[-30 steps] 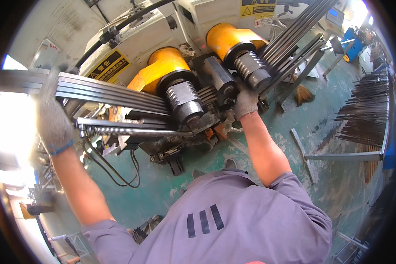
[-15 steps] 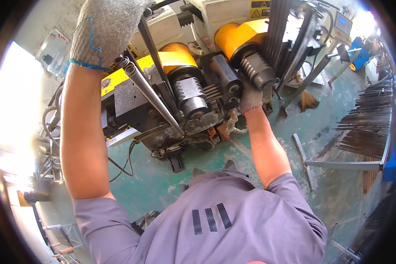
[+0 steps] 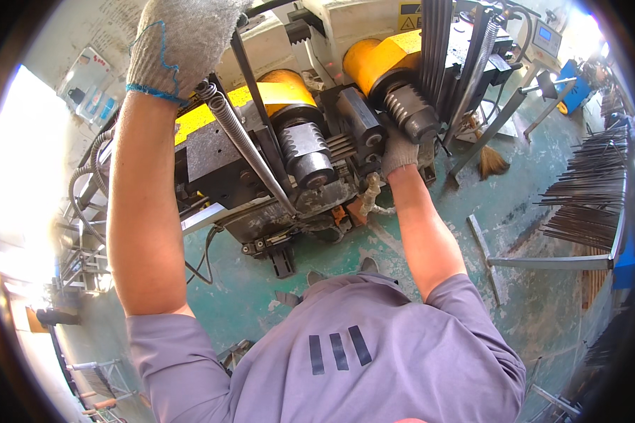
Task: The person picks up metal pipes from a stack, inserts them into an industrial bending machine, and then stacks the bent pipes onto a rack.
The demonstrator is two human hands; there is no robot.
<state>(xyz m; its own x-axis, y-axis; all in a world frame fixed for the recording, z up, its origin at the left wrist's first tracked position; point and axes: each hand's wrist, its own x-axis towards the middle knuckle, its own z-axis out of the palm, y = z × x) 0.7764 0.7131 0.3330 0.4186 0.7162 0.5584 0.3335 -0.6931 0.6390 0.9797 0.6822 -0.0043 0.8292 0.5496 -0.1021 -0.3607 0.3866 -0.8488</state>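
Observation:
My left hand (image 3: 180,46), in a grey knit glove with blue edging, is raised at the upper left beside a dark upright bar (image 3: 250,84). The top edge cuts off its fingers, so its grip does not show. My right hand (image 3: 401,154), gloved too, reaches in among the machine's parts, below a dark ribbed cylinder (image 3: 410,113) and beside a dark block (image 3: 360,120). Its fingers are hidden behind these parts. Left of the block sits a second ribbed cylinder (image 3: 305,151). Both cylinders project from yellow housings (image 3: 286,88).
Coil springs (image 3: 236,130) slant across the machine's left side; dark strips (image 3: 437,42) stand at its right. A metal-legged stand holds a control box (image 3: 545,37). Long dark rods (image 3: 589,190) lie on a rack at the right. A broom head (image 3: 493,163) rests on the green floor.
My left hand and forearm have shifted slightly to the right. The dark strips at the machine's right appear a little further left. My right hand stays in about the same place.

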